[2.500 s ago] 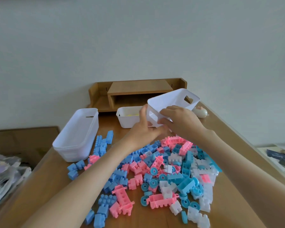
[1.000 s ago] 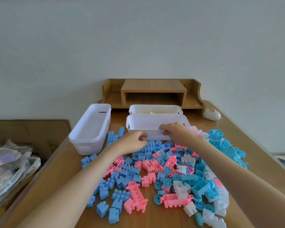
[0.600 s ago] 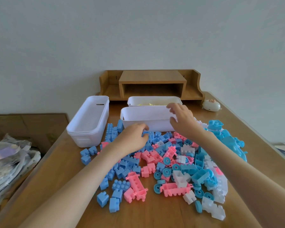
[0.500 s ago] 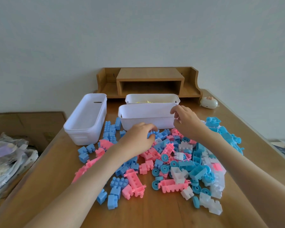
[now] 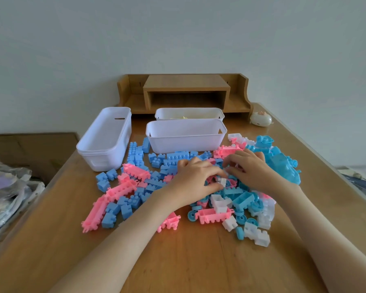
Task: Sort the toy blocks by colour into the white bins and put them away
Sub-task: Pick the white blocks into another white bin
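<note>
- Left hand (image 5: pixel 195 178) and right hand (image 5: pixel 250 171) rest on the block pile (image 5: pixel 173 157), fingers curled.
- A white block (image 5: pixel 222 182) touches the left fingertips.
- Three white bins (image 5: pixel 186 142) stand behind.

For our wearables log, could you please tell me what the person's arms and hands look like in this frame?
The left forearm and right forearm are bare to the frame's edge, with no sleeve in view. The left hand and right hand wear no gloves; no ring, watch or bracelet shows on either.
</note>
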Demonstrator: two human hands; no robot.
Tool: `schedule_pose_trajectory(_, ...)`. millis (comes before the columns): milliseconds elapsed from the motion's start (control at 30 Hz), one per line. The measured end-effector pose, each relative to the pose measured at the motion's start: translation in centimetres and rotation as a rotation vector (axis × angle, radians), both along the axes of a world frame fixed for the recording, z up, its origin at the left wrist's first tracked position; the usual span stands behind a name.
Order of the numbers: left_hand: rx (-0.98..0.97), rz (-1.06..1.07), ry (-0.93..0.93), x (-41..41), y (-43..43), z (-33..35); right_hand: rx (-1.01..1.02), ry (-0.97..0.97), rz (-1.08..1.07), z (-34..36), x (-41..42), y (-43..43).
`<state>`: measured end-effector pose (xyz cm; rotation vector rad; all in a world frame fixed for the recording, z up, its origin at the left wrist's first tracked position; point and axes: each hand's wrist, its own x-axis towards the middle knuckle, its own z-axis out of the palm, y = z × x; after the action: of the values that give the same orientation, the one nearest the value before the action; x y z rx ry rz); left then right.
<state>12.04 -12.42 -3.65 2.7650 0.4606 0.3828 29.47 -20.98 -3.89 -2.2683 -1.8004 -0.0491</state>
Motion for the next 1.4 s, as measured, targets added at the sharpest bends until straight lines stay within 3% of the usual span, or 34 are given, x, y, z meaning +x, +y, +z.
schedule_pose_trajectory(367,0.050,0.014,-0.119,0.0,-0.2,-0.6,-0.094,0.038,0.054,0.1,0.3,-1.2)
schedule_pose_trajectory(500,0.091,0.027,-0.174,-0.1,0.0,-0.6,-0.022,0.032,0.044,0.1,-0.2,-1.4)
schedule_pose_trajectory(700,-0.134,0.009,-0.329,-1.5,0.2,0.7,0.186,0.039,0.068,0.6,-0.7,-2.0)
schedule_pose_trajectory(967,-0.254,-0.165,-0.067,-2.8,-1.0,1.4,0.137,0.162,0.090,1.3,-1.5,-2.1)
schedule_pose_trajectory(1067,-0.211,-0.205,0.073,-3.1,-1.1,1.4,0.138,0.530,0.138,2.6,-2.4,-2.8)
schedule_pose_trajectory(1133,-0.175,-0.213,0.143,-3.2,-1.0,1.1,0.105,0.676,0.209,3.1,-2.9,-3.3)
schedule_pose_trajectory(1267,-0.203,-0.151,0.148,-3.0,-0.9,1.0,-0.072,0.746,0.345,3.1,-3.5,-3.7)
schedule_pose_trajectory(1400,-0.186,-0.146,0.108,-2.9,-0.8,0.7,-0.151,0.737,0.321,2.9,-3.6,-3.6)
